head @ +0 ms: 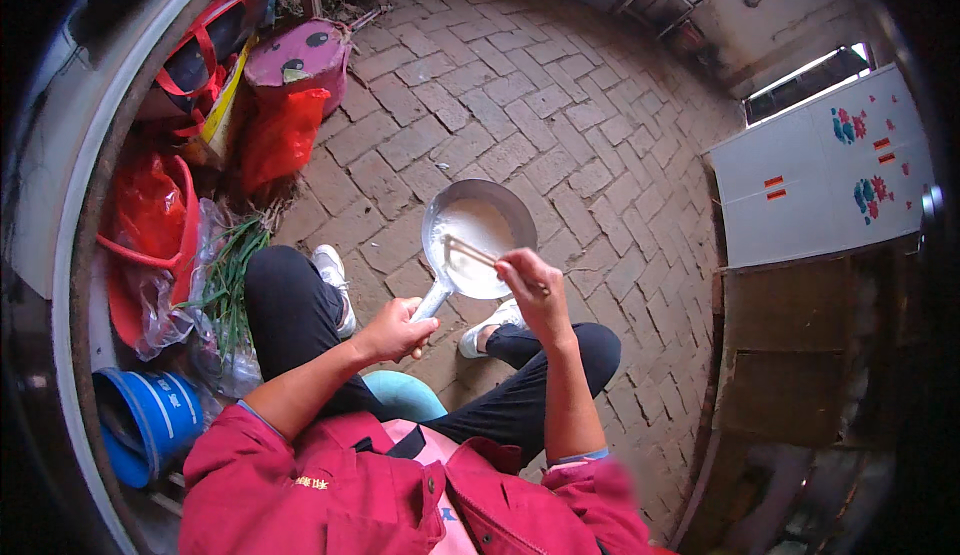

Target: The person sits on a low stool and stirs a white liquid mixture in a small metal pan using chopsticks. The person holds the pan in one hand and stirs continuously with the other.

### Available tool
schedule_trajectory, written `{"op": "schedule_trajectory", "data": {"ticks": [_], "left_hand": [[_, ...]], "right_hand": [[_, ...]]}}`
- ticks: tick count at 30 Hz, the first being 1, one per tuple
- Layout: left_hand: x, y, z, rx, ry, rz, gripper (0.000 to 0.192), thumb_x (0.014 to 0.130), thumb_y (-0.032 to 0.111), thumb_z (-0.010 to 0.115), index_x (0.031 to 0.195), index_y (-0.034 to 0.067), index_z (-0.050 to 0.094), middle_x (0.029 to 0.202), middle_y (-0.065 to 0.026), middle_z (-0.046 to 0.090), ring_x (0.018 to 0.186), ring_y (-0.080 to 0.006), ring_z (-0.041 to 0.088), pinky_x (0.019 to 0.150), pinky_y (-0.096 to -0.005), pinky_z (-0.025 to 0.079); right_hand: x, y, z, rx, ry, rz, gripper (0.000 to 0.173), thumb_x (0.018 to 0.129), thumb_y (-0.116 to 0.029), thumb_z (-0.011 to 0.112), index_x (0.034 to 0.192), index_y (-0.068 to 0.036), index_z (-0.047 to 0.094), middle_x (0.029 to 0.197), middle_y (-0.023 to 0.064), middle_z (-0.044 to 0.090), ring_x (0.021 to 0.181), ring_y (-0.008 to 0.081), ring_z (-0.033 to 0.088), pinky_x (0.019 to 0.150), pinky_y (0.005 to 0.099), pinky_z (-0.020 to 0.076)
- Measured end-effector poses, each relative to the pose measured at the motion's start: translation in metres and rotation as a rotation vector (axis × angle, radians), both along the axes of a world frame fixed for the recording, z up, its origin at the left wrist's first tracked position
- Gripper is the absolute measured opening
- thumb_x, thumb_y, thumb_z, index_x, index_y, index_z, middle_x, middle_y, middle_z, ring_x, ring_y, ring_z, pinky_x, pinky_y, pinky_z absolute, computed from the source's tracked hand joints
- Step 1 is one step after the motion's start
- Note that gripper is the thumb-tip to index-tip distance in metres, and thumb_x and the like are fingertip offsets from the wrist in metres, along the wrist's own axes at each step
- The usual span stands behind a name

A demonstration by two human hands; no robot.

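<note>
My left hand (396, 330) grips the handle of a metal pan (526, 223), which is held out over the brick floor between my knees. Inside the pan is a pale, whitish mixture (480, 226), with some of it smeared on the inner wall. A pair of chopsticks (472, 252) is pinched in my right hand (531, 285) at the pan's right rim. Their tips reach into the mixture near the left side of the pan.
Along the left stand a blue bucket (154, 424), a red basket (187, 236) with plastic bags, green stalks (232, 274), a red plastic bag (281, 139) and a pink stool-like item (300, 56). White cabinet doors (810, 172) with flower decals stand at right. Brick paving (607, 180) surrounds my feet.
</note>
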State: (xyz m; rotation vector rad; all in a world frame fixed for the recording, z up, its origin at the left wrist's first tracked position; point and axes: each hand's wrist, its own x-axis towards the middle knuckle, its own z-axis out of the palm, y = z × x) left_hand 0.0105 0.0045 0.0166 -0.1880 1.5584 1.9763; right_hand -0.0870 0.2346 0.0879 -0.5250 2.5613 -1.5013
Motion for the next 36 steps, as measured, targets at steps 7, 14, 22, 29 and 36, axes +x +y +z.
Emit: {"op": "schedule_trajectory", "data": {"ticks": [7, 14, 22, 29, 36], "left_hand": [[0.0, -0.005, 0.012, -0.032, -0.009, -0.005, 0.021, 0.094, 0.025, 0.063, 0.088, 0.006, 0.056, 0.068, 0.0005, 0.056, 0.051, -0.0088, 0.057, 0.043, -0.0231, 0.044], [-0.001, 0.001, 0.006, -0.021, 0.019, -0.032, 0.021, 0.094, 0.024, 0.063, 0.088, 0.006, 0.056, 0.068, 0.0005, 0.056, 0.05, -0.0088, 0.056, 0.044, -0.0235, 0.045], [-0.001, -0.003, 0.014, -0.032, -0.013, -0.045, 0.021, 0.094, 0.026, 0.063, 0.089, 0.007, 0.056, 0.067, 0.0009, 0.056, 0.05, -0.0084, 0.057, 0.038, -0.0226, 0.04], [-0.001, 0.0, 0.014, -0.032, -0.002, -0.056, 0.022, 0.094, 0.027, 0.063, 0.089, 0.007, 0.056, 0.066, 0.0006, 0.056, 0.049, -0.0085, 0.057, 0.036, -0.0228, 0.039], [-0.001, -0.002, 0.01, -0.012, 0.007, -0.019, 0.021, 0.094, 0.026, 0.063, 0.088, 0.007, 0.056, 0.066, 0.0006, 0.056, 0.05, -0.0081, 0.056, 0.04, -0.0232, 0.042]], "right_hand": [[-0.011, 0.057, 0.016, -0.003, -0.168, -0.18, 0.013, 0.093, -0.012, 0.066, 0.089, 0.0, 0.066, 0.075, 0.0001, 0.065, 0.069, 0.0048, 0.057, 0.064, 0.0219, 0.047], [0.008, 0.011, 0.004, -0.114, -0.08, -0.025, 0.011, 0.093, -0.013, 0.069, 0.093, -0.001, 0.068, 0.075, -0.003, 0.059, 0.07, 0.003, 0.051, 0.06, 0.0199, 0.0412], [0.004, 0.056, 0.029, 0.021, -0.19, -0.163, 0.011, 0.091, -0.011, 0.069, 0.091, 0.0, 0.067, 0.073, 0.0001, 0.061, 0.069, 0.004, 0.052, 0.059, 0.0228, 0.0441], [0.013, -0.005, 0.01, -0.034, 0.005, -0.078, 0.011, 0.092, -0.01, 0.069, 0.094, 0.0, 0.065, 0.077, 0.0, 0.063, 0.074, 0.0031, 0.054, 0.065, 0.0202, 0.045], [0.001, 0.052, 0.009, -0.026, -0.104, -0.249, 0.012, 0.091, -0.013, 0.069, 0.088, -0.001, 0.066, 0.071, -0.0015, 0.061, 0.067, 0.0047, 0.054, 0.06, 0.0224, 0.0438]]}}
